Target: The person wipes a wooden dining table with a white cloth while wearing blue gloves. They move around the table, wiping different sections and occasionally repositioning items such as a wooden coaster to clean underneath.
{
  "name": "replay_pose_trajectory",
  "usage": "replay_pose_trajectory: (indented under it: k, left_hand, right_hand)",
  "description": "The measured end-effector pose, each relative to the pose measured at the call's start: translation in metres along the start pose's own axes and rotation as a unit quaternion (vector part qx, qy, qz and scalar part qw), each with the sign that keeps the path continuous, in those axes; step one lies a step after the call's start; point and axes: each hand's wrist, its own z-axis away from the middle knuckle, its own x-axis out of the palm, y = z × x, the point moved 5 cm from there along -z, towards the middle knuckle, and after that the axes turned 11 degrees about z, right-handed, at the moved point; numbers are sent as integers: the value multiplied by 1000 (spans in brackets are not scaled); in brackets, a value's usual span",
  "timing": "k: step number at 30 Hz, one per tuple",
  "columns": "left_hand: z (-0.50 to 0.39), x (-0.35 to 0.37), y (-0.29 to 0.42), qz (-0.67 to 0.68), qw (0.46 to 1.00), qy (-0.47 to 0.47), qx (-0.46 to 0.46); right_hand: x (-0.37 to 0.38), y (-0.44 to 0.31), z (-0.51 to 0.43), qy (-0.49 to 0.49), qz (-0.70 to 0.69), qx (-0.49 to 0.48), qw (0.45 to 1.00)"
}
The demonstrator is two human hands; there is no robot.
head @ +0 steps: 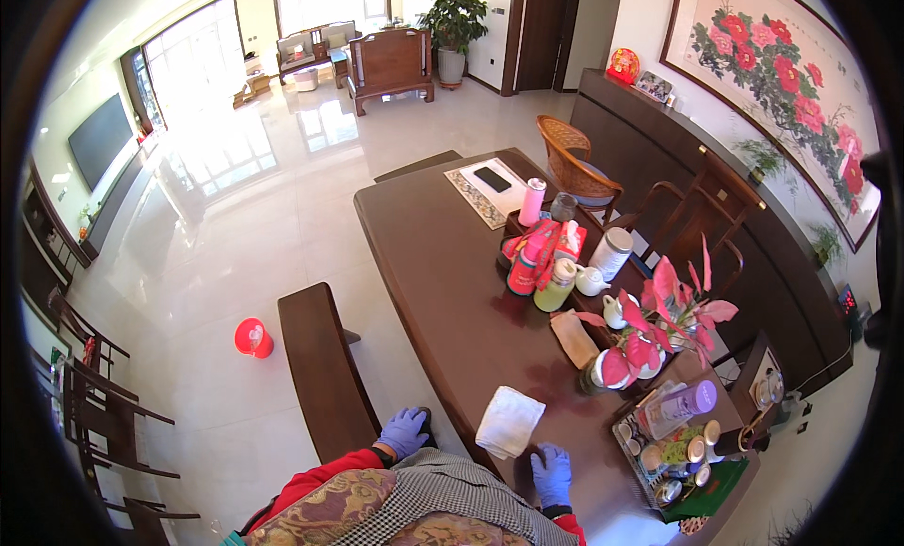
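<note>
My left hand [403,433], in a blue-purple glove, hangs beside the end of a dark wooden bench [326,376]. Nothing shows in its fingers, and a dark shoe lies partly hidden below it. My right hand [552,474], gloved alike, is at the near part of a brown wooden table [424,263], its thumb apart from the fingers and no object visible in it. A folded white cloth [510,420] lies on the tabletop just left of and beyond the right hand, apart from it.
A basket [635,468] of jars stands right of my right hand. Farther along are a pink-leaved plant [664,299], a brown cloth [573,340], a green-tinted bottle [556,286], a white canister [611,253] and a phone [492,179]. A red bucket [254,338] stands on the floor.
</note>
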Motion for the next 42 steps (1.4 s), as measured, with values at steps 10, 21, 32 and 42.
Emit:
replay_pose_trajectory:
  k: [10, 21, 32, 42]
  left_hand:
    - [-51, -67, -88, 9, 999, 19, -37]
    - [-209, -131, -42, -41, 985, 24, 168]
    - [-273, -126, -43, -153, 961, -153, 173]
    - [-275, -124, -45, -192, 944, -155, 218]
  right_hand:
    - [93, -63, -118, -153, 183, 1, 971]
    - [122, -120, -149, -152, 165, 64, 972]
    - [61, -61, -62, -46, 150, 392, 907]
    - [134, -106, -217, -65, 113, 249, 959]
